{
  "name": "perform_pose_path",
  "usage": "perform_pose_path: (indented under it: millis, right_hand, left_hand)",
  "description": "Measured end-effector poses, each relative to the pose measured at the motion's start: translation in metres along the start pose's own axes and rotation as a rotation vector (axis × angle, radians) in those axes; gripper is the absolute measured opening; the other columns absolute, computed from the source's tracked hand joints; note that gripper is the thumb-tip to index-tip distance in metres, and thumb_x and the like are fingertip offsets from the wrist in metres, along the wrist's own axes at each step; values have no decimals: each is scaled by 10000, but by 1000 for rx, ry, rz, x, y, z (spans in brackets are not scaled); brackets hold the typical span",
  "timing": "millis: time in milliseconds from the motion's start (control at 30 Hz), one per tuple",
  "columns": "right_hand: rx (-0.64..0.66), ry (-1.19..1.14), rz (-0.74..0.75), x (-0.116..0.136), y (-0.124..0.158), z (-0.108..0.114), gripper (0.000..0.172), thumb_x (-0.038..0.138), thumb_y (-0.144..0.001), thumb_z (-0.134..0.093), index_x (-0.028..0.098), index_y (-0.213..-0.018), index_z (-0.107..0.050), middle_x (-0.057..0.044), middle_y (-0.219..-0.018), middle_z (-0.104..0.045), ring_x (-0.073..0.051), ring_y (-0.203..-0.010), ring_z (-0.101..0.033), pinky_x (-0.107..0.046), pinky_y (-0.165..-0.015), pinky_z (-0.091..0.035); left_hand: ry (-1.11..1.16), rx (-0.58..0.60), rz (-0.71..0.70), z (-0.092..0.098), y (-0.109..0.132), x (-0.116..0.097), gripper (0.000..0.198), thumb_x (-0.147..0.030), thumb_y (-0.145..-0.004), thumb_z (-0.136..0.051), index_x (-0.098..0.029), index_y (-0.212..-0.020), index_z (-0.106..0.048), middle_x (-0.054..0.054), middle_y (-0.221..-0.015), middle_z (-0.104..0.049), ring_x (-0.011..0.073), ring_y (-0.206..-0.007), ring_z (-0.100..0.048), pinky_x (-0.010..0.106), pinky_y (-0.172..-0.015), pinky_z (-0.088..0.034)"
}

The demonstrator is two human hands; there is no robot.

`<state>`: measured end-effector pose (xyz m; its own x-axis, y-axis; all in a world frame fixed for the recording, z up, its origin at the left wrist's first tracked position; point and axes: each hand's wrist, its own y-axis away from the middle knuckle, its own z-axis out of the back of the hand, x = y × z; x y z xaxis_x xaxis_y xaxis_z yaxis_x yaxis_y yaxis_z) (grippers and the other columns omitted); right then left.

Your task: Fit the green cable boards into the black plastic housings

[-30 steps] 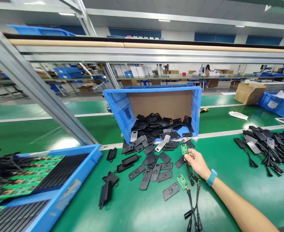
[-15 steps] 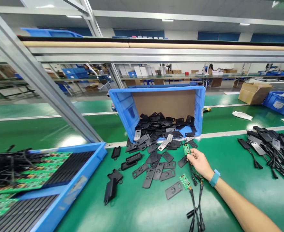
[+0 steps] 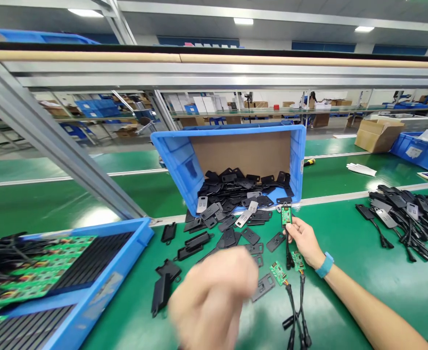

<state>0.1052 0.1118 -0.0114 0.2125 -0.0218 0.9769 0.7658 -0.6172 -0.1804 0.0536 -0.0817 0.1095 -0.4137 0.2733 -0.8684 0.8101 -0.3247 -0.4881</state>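
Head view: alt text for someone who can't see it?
The right hand pinches a small green circuit board trailing a black cable above a green bench, before a tipped blue plastic crate spilling flat black plastic covers. The left hand, blurred, is in the foreground; two similar cabled boards lie near the right wrist.

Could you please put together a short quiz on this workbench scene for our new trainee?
1. True or false: the tipped blue plastic crate holds flat black plastic covers.
2. Which hand grips the small green circuit board with the black cable?
3. Fill in: the loose covers lie on a ____ conveyor belt.

Key
1. True.
2. The right hand.
3. Green.
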Motion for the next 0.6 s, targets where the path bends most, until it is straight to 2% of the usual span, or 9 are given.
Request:
perform_pose_path:
  millis: [67, 167, 233, 300, 367, 467, 533, 600]
  right_hand:
    - [25, -29, 12, 2, 1, -1, 486, 560, -858, -638, 151, -1122, -622, -35, -768, -635, -134, -603, -508, -266, -564, -435]
    - [103, -5, 24, 2, 4, -5, 513, 552, -871, -632, 148, -1187, -631, -27, -752, -622, -132, -596, -504, -264, -546, -432]
    - [165, 63, 21, 0, 8, -8, 522, 522, -891, -623, 149, -1257, -618, -11, -727, -602, -129, -586, -492, -265, -547, -427]
    - [220, 164, 32, 0, 13, -11, 525, 484, -920, -600, 167, -1339, -583, -1, -718, -593, -136, -591, -492, -270, -556, -427]
    - [223, 291, 95, 0, 15, -10, 472, 445, -955, -555, 197, -1355, -584, -26, -796, -628, -165, -664, -540, -294, -612, -464]
    - [181, 531, 261, -2, 12, -2, 385, 363, -996, -477, 223, -1333, -598, -92, -1027, -660, -228, -892, -595, -381, -813, -509]
    - [225, 683, 364, -6, 8, 5, 406, 278, -987, -466, 224, -1383, -538, -118, -1200, -626, -262, -1078, -559, -453, -960, -470]
    - [349, 792, 424, -10, 5, 10, 492, 188, -954, -469, 225, -1444, -451, -113, -1353, -555, -279, -1249, -459, -503, -1065, -400]
  left_hand:
    - [-14, 41, 76, -14, -13, 22, 227, -378, -861, -681, -208, -1011, -661, 52, -867, -686, 194, -750, -646, 331, -661, -514]
    - [27, 145, 316, -35, -24, 70, 393, -449, -791, -735, -165, -1047, -644, 101, -991, -704, 221, -921, -656, 353, -841, -500]
    - [143, 271, 485, -43, -21, 99, 412, -496, -797, -712, -145, -1005, -650, 130, -1029, -704, 238, -934, -657, 370, -845, -503]
    - [294, 329, 600, -45, -14, 117, 386, -488, -810, -701, -140, -970, -657, 130, -1010, -713, 245, -927, -663, 379, -847, -508]
    - [442, 275, 667, -42, -8, 125, 342, -433, -810, -714, -139, -975, -659, 125, -993, -723, 250, -953, -669, 384, -877, -507]
    - [558, 114, 732, -33, -8, 129, 308, -347, -812, -714, -140, -1028, -643, 130, -996, -728, 251, -970, -684, 391, -886, -519]
    - [549, 42, 740, -28, -11, 131, 312, -317, -820, -703, -142, -1065, -624, 124, -974, -728, 240, -920, -700, 394, -860, -536]
    - [535, 21, 735, -25, -14, 136, 322, -302, -820, -700, -143, -1083, -608, 109, -937, -724, 224, -865, -708, 391, -837, -548]
